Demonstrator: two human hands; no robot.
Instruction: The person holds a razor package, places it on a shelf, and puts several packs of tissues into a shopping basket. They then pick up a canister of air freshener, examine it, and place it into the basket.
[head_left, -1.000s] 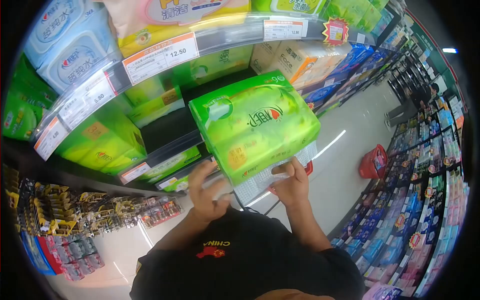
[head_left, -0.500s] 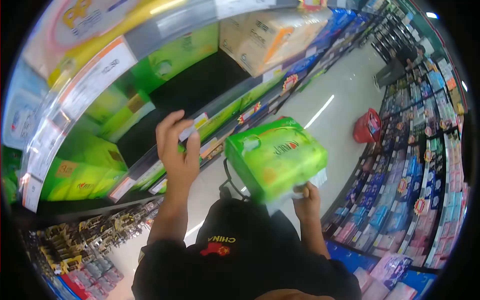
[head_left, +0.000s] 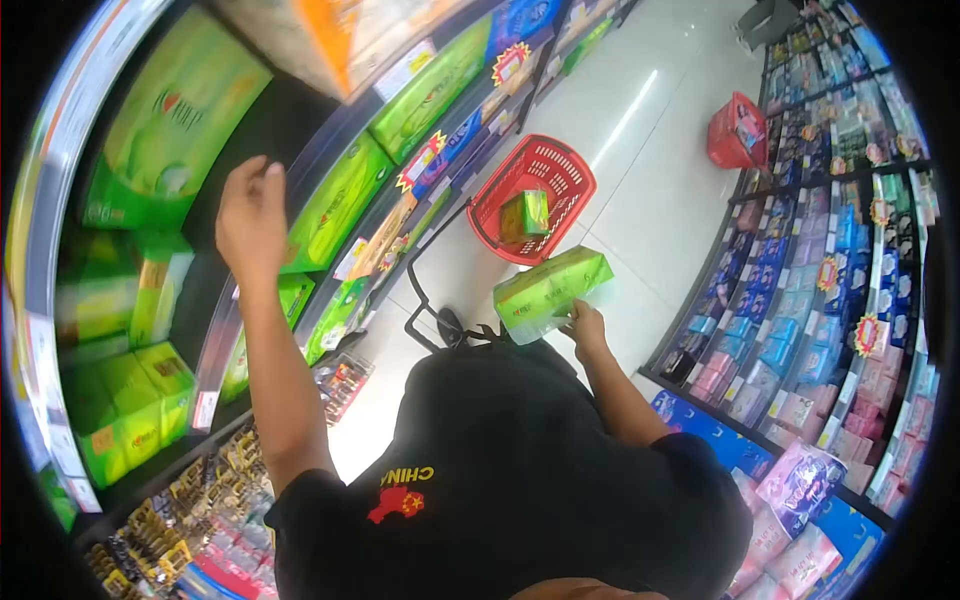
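My right hand (head_left: 584, 328) grips the lower edge of a green tissue pack (head_left: 550, 290) in clear wrap, held in front of my body. Just beyond it, a red shopping basket (head_left: 484, 208) stands on the floor with a smaller green and dark pack (head_left: 525, 215) inside. My left hand (head_left: 252, 220) is raised at the shelf on the left, fingers loosely bent, with nothing visible in them. Near it on the shelf are a large green tissue pack (head_left: 165, 120) and several smaller green packs (head_left: 140, 405).
Lower shelves hold more green tissue packs (head_left: 335, 205). A black pull handle (head_left: 425, 290) lies between me and the basket. Another red basket (head_left: 735, 135) stands by the right shelves (head_left: 800, 270), which carry many small packets. Part of a person (head_left: 768, 22) shows at the far end.
My right hand has lowered the green tissue pack and turned it, bringing the red basket into view. My left hand has moved left towards the shelf, its fingers now closer together.
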